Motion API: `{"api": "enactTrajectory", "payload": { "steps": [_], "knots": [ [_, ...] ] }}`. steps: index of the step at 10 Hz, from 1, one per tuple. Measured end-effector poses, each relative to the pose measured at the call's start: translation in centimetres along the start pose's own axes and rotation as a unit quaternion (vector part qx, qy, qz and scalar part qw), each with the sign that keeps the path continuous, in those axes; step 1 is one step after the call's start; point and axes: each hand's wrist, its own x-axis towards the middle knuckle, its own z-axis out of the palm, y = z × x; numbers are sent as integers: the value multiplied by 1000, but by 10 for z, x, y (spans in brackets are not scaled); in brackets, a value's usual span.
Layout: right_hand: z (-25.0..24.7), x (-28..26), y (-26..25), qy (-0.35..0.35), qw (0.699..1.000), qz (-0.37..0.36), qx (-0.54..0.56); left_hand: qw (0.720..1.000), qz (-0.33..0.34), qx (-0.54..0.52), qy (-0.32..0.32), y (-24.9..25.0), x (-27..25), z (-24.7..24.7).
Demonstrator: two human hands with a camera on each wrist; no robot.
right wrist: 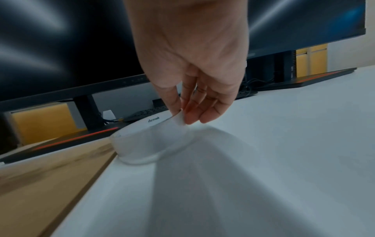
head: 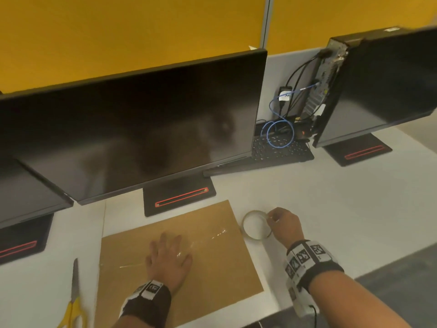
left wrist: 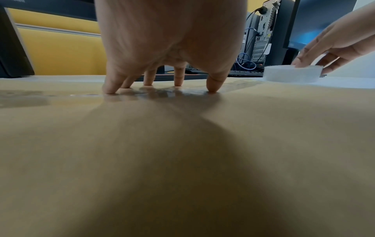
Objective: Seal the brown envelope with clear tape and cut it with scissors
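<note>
Spanning the back of the white table: three dark monitors, the middle monitor biggest, w/ a keyboard and a PC tower w/ blue cable between it and the right one. The brown envelope lies flat on the table near the front edge, just in front of the middle monitor's base. A strip of clear tape runs across the envelope toward the tape roll, which sits on the table just beside the envelope's right edge. Left hand is flat on the envelope, fingers spread, tips pressing the strip. Right hand pinches the roll's rim btw thumb and fingers. Scissors, yellow handles, lie left of the envelope, untouched.
</note>
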Motion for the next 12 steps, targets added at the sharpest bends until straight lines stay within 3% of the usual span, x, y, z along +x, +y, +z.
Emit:
{"api": "enactTrajectory", "payload": {
  "steps": [8,10,12],
  "knots": [
    [-9,-25,23,-10,997,61,-39,1000,-8,0,-6,5,0,-1],
    [0,-29,4,34,991,-52,-116,1000,3,19,-11,4,-3,-4],
    [30,-35,-39,-52,970,-191,-142,999,23,28,-10,-4,-8,-3]
  ]
}}
